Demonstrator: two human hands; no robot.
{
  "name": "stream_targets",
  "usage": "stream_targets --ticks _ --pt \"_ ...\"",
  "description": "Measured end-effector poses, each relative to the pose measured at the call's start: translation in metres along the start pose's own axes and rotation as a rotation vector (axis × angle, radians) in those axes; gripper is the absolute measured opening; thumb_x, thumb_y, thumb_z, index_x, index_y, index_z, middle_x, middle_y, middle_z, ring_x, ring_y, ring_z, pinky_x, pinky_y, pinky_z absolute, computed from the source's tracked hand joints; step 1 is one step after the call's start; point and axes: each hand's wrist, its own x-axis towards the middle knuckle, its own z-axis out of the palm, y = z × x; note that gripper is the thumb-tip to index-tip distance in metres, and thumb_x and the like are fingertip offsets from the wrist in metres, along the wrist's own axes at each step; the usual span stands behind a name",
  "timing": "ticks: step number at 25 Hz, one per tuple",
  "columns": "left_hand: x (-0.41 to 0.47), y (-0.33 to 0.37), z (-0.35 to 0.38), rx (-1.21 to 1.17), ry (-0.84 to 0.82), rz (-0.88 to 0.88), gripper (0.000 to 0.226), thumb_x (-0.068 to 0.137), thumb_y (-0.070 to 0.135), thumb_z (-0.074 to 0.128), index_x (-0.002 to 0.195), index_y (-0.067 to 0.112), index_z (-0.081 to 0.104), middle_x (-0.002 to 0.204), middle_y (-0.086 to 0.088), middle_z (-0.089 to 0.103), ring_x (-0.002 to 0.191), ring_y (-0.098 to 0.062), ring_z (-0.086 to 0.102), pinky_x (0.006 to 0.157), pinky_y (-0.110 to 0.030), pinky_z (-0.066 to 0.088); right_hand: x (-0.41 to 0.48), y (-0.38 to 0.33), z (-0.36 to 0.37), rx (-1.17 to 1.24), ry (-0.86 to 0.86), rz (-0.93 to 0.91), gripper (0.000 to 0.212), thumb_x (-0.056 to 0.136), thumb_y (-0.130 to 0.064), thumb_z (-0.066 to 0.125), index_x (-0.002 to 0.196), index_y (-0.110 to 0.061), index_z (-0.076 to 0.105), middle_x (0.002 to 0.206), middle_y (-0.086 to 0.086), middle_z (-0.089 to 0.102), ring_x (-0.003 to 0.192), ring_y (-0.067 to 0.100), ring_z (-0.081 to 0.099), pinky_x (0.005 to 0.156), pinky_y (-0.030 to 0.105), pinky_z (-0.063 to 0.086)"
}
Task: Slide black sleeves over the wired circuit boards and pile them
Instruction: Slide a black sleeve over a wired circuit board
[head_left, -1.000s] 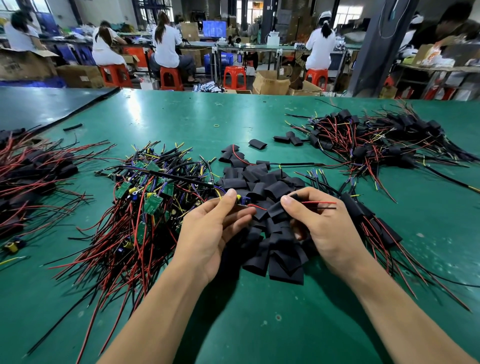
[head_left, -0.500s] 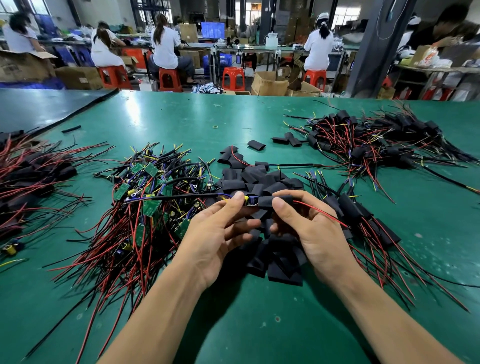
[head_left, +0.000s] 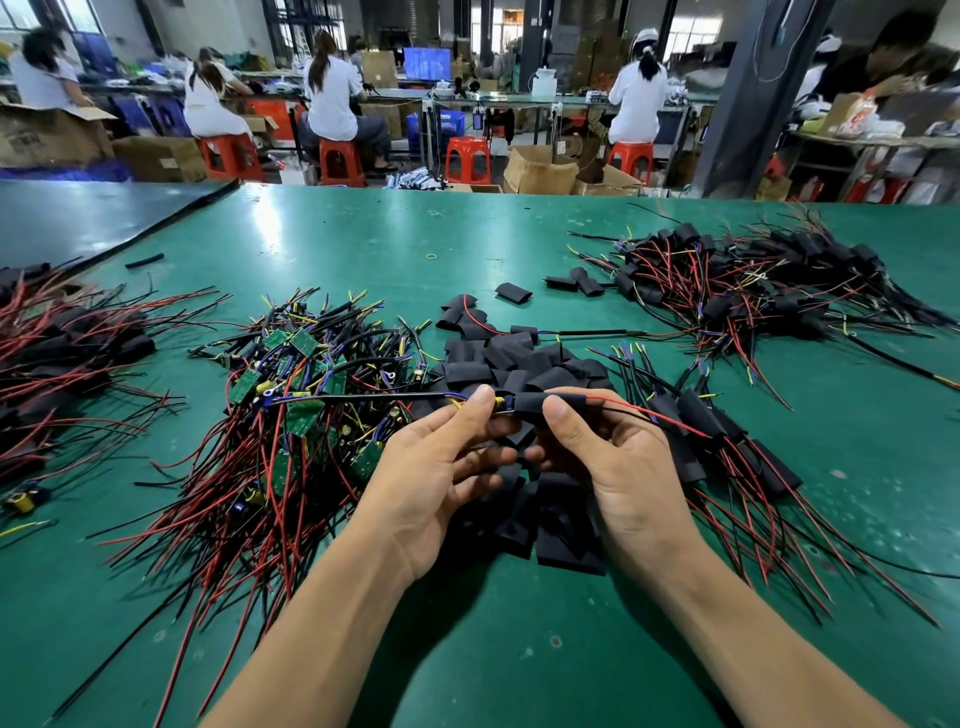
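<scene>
In the head view, above the green table (head_left: 363, 239), the left hand (head_left: 441, 467) pinches the wired circuit board (head_left: 505, 404) between thumb and fingers. The right hand (head_left: 623, 467) grips the black sleeve (head_left: 535, 402), which sits partly over the board, with a red wire trailing out to the right. Just beyond them lies a heap of loose sleeves (head_left: 519, 364), with bare boards (head_left: 306, 384) piled to the left and sleeved ones (head_left: 727, 291) at far right.

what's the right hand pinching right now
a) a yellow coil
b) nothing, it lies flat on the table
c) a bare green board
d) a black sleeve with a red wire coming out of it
d: the right hand pinches the black sleeve between thumb and fingers, a red wire runs out of its right end, and the left hand holds the wired board at the sleeve's other end.
</scene>
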Motion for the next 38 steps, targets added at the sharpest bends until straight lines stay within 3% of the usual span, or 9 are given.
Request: stream_targets --ticks 10,13,16,19,23,26,30,34,38 --pt "0.0018 -0.0042 -0.0006 0.099 0.007 0.064 0.025 0.076 0.042 0.076 0.082 0.018 0.078 0.095 -0.011 0.076 0.071 -0.021 0.07 0.051 -0.022 0.054 0.0018 -0.0026 -0.0031 0.056 -0.084 0.058 0.017 0.076 -0.032 0.078 0.089 -0.021 0.075 0.084 0.009 0.074 0.064 0.021 0.069 0.063 0.031 0.059" --pt "-0.0002 -0.0053 0.002 0.11 -0.02 0.091 0.021 0.079 0.039 0.075 0.082 0.018 0.077 0.093 -0.015 0.076 0.075 -0.026 0.074 0.056 -0.026 0.056 0.0006 -0.0032 -0.0056 -0.076 -0.098 0.024 0.022 0.08 -0.036 0.077 0.097 -0.022 0.074 0.091 0.011 0.077 0.073 0.025 0.074 0.07 0.034 0.061" --pt "-0.0004 -0.0034 0.0024 0.11 -0.014 0.084 0.021 0.09 0.035 0.067 0.088 0.017 0.079 0.091 -0.013 0.076 0.069 -0.02 0.072 0.056 -0.025 0.054 0.0015 -0.0018 -0.007 -0.138 -0.086 -0.023 0.027 0.083 -0.037 0.076 0.105 -0.022 0.072 0.097 0.011 0.077 0.084 0.032 0.075 0.081 0.043 0.061" --pt "-0.0007 -0.003 0.003 0.105 -0.032 0.064 0.023 0.097 0.029 0.059 0.099 0.018 0.079 0.098 -0.015 0.076 0.071 -0.018 0.071 0.056 -0.023 0.054 0.0031 -0.0011 -0.0071 -0.115 -0.067 -0.025 0.029 0.082 -0.036 0.076 0.109 -0.023 0.071 0.1 0.01 0.077 0.083 0.029 0.074 0.083 0.049 0.059" --pt "-0.0021 -0.0022 0.0028 0.087 -0.07 0.068 0.023 0.087 0.033 0.065 0.103 0.024 0.078 0.101 -0.012 0.076 0.078 -0.022 0.073 0.058 -0.024 0.058 0.0029 -0.0021 -0.0054 -0.102 -0.102 -0.019 0.039 0.082 -0.044 0.073 0.117 -0.028 0.069 0.109 0.01 0.076 0.094 0.036 0.073 0.092 0.058 0.055" --pt "-0.0008 -0.0027 0.0007 0.07 -0.039 0.075 0.026 0.078 0.036 0.07 0.101 0.025 0.078 0.09 -0.017 0.075 0.074 -0.025 0.072 0.06 -0.031 0.059 0.0055 -0.0026 -0.0045 -0.155 -0.092 -0.011 0.046 0.083 -0.063 0.06 0.122 -0.039 0.067 0.117 0.008 0.073 0.108 0.028 0.069 0.102 0.052 0.05" --pt "0.0007 -0.003 -0.0002 -0.006 0.052 0.054 0.014 0.077 0.031 0.073 0.087 0.027 0.08 0.074 -0.009 0.073 0.056 -0.018 0.066 0.043 -0.02 0.049 0.0057 -0.0055 -0.0035 0.005 -0.087 0.046 0.04 0.088 -0.049 0.054 0.12 -0.032 0.069 0.106 0.016 0.074 0.07 0.022 0.068 0.081 0.045 0.056" --pt "0.0027 -0.0022 -0.0022 0.02 0.047 0.082 0.016 0.072 0.029 0.075 0.084 0.021 0.081 0.079 -0.002 0.073 0.059 -0.012 0.066 0.046 -0.016 0.047 0.0061 -0.0073 -0.0039 0.019 -0.057 0.06 0.039 0.083 -0.042 0.063 0.112 -0.019 0.073 0.097 0.014 0.075 0.063 0.021 0.066 0.067 0.038 0.059" --pt "0.0019 -0.0013 -0.0014 0.007 0.029 0.071 0.009 0.08 0.028 0.073 0.082 0.025 0.081 0.078 0.001 0.073 0.056 -0.011 0.065 0.045 -0.017 0.048 0.0037 -0.0054 -0.0047 0.02 -0.046 0.075 0.037 0.081 -0.043 0.068 0.106 -0.016 0.071 0.097 0.017 0.075 0.065 0.022 0.068 0.064 0.039 0.058"
